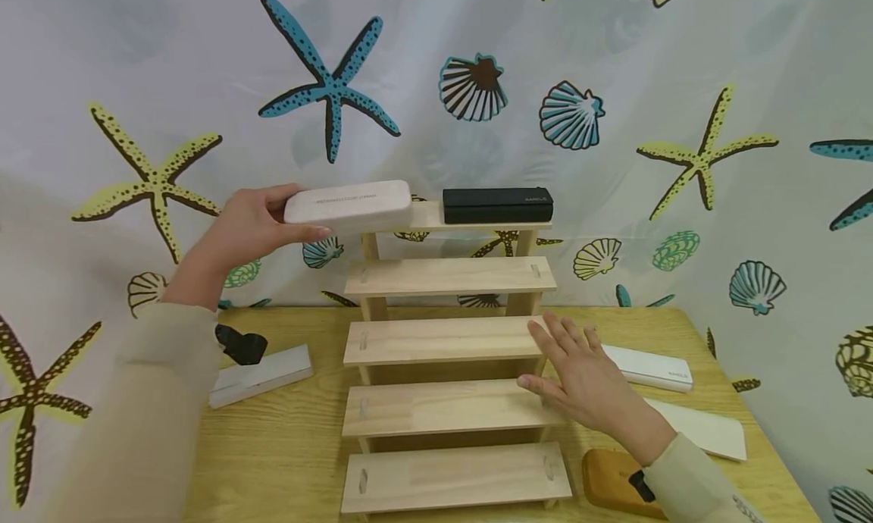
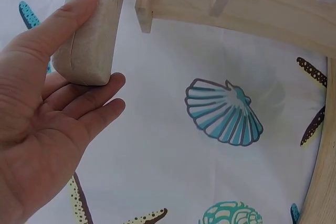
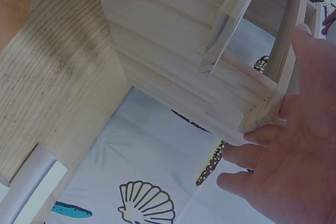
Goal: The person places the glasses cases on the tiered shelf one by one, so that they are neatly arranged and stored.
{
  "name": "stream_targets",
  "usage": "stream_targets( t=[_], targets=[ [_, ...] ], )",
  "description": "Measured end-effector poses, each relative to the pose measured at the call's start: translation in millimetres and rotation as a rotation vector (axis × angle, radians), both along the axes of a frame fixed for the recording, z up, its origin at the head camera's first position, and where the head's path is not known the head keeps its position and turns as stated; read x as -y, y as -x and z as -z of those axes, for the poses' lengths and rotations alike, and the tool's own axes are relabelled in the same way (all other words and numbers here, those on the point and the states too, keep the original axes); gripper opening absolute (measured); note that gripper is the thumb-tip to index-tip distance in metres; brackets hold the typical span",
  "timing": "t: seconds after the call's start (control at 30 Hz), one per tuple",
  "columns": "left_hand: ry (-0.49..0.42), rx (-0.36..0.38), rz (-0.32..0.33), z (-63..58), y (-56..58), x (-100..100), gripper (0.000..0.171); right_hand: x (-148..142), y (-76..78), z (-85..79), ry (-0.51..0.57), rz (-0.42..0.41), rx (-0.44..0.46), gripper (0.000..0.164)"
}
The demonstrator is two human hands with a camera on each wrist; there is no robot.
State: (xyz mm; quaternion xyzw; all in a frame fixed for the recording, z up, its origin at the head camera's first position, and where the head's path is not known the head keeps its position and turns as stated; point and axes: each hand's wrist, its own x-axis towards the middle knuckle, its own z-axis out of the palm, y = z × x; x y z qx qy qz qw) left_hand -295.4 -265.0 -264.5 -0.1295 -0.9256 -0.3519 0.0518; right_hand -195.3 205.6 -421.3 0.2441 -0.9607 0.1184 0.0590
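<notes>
My left hand (image 1: 255,218) pinches the left end of a white glasses case (image 1: 355,205) between thumb and fingers. The case is held level at the left of the top step of a stepped wooden rack (image 1: 450,275) and overlaps that step in the head view. A black glasses case (image 1: 498,206) rests on the right part of the same step. Lower down, my right hand (image 1: 580,371) has its fingers spread at the right end of the middle steps, holding nothing. In the right wrist view its fingertips (image 3: 257,136) are right at the rack's side.
A long white case (image 1: 262,375) lies on the wooden table (image 1: 273,455) left of the rack. To the right are a white case with lettering (image 1: 651,369), another white case (image 1: 709,430) and a tan-brown case (image 1: 607,481). A patterned cloth (image 1: 409,23) hangs behind.
</notes>
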Motion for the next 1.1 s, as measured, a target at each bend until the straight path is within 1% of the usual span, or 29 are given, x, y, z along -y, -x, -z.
stream_targets(
  t=[0.1,0.3,0.43,0.7,0.93,1.1],
  targets=[
    [0.017,0.006,0.005,-0.3,5.6,-6,0.074,0,-0.4,1.0,0.004,-0.001,-0.003,0.086],
    [0.033,0.035,0.015,-0.5,16.5,-17,0.078,-1,-1.1,2.1,0.009,-0.004,-0.013,0.085],
    [0.048,0.037,0.018,-0.6,22.1,-24,0.075,-1,-1.1,2.0,0.01,-0.008,-0.025,0.085],
    [0.057,0.042,0.013,0.0,29.3,-33,0.074,-1,-1.0,2.3,0.004,-0.002,-0.02,0.087],
    [0.045,0.063,0.028,0.1,34.9,-40,0.076,-1,-1.0,2.5,0.028,0.002,0.011,0.086],
    [0.042,0.078,0.039,0.3,36.9,-43,0.077,0,-1.7,1.9,0.023,0.004,0.01,0.086]
  ],
)
